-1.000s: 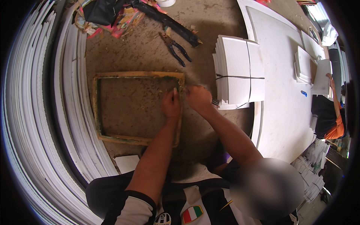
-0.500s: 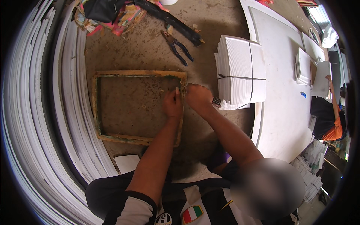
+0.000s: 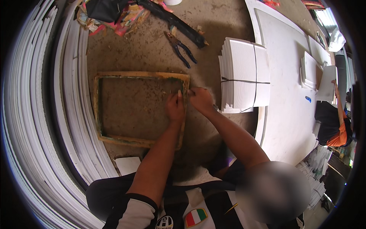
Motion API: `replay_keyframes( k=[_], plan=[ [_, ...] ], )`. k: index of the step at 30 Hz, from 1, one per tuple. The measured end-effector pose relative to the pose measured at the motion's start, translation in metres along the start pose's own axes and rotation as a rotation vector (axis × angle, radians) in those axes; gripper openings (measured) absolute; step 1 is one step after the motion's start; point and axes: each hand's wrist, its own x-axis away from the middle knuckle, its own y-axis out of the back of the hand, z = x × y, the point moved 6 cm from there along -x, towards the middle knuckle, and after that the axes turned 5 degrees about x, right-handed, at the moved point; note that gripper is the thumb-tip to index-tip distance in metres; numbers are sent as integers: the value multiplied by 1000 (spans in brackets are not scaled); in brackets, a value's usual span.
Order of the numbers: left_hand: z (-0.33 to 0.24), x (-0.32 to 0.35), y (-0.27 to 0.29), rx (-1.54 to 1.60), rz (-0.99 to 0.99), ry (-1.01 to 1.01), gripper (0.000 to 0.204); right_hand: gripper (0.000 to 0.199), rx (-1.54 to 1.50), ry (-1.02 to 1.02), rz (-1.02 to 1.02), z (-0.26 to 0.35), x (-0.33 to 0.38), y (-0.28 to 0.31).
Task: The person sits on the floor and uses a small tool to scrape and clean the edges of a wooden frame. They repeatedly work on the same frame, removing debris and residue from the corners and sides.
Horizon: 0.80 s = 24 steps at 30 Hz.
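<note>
A worn, yellow-brown rectangular frame [image 3: 143,74], apparently wooden, lies flat on the ground before me. My left hand [image 3: 175,108] is inside its right-hand bar, fingers curled against the bar and thumb pointing up along it. Just outside the same bar, my right hand [image 3: 201,100] is closed like a fist, its knuckles close to the bar. What its fingers hold, if anything, is hidden. A small dark patterned item [image 3: 215,107] shows by my right wrist; its kind is unclear. Pliers [image 3: 180,50] with dark handles lie beyond the frame.
White strips [image 3: 72,99] are stacked along the left. A strapped bundle of white sheets [image 3: 244,76] stands right of my hands, beside a white board [image 3: 286,84]. Scraps [image 3: 114,23] and a dark bar [image 3: 171,21] lie at the far side. Another person [image 3: 331,122] works at far right.
My right hand has turned slightly, and less of the dark patterned item by its wrist shows. My left hand stays at the bar, and the frame has hardly moved.
</note>
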Motion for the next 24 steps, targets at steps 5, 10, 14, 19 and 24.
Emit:
replay_keyframes(
  k=[5, 10, 14, 19, 24],
  plan=[
    [4, -3, -4, -16, 22, -6, 35, 29, -111, 39, -53, -14, -4, -11],
    [1, -2, -1, -6, -27, -65, 36, 30, 172, 29, 38, 3, 1, 5],
    [3, -2, 0, -1, -1, -12, 38, 30, 136, 33, 66, 7, -1, 6],
    [-10, -1, -1, -14, -15, -61, 39, 31, -201, 77, -47, -23, -5, -3],
    [0, -2, 1, -4, -13, -47, 39, 30, 121, 7, -2, -5, 4, 5]
  ],
)
